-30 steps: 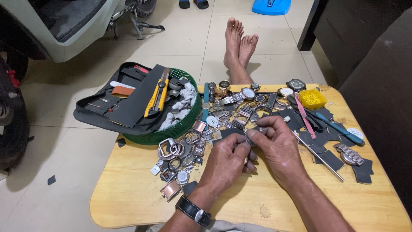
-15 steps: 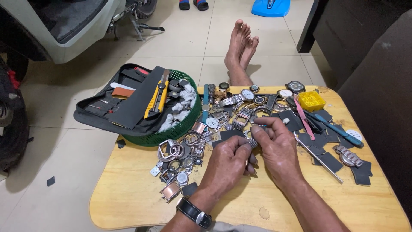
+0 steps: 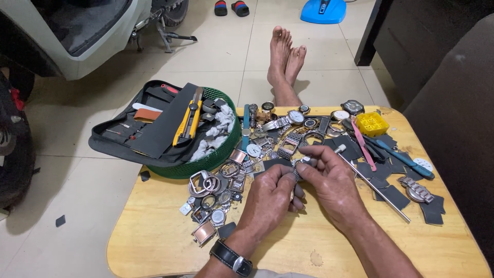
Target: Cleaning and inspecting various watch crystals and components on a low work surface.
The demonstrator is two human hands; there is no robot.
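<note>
My left hand (image 3: 270,198) and my right hand (image 3: 329,177) meet over the middle of a small wooden table (image 3: 154,242). Together they pinch a small silver watch part (image 3: 300,166) between their fingertips. A black wristwatch (image 3: 231,257) sits on my left wrist. A heap of watch cases, bezels and metal bands (image 3: 226,180) lies just left of my hands. More watches (image 3: 288,121) lie beyond them. A thin metal rod (image 3: 375,188) runs diagonally past my right hand.
A green basket (image 3: 216,157) holds an open black tool case (image 3: 149,121) with a yellow utility knife (image 3: 188,123). A yellow box (image 3: 371,123), blue tool (image 3: 401,157), and dark pads (image 3: 396,195) lie right. My bare feet (image 3: 285,62) rest beyond the table; a scooter (image 3: 77,31) stands left.
My hands stay together over the table's middle, with the fingers shifting slightly on the small watch part. Nothing else has moved.
</note>
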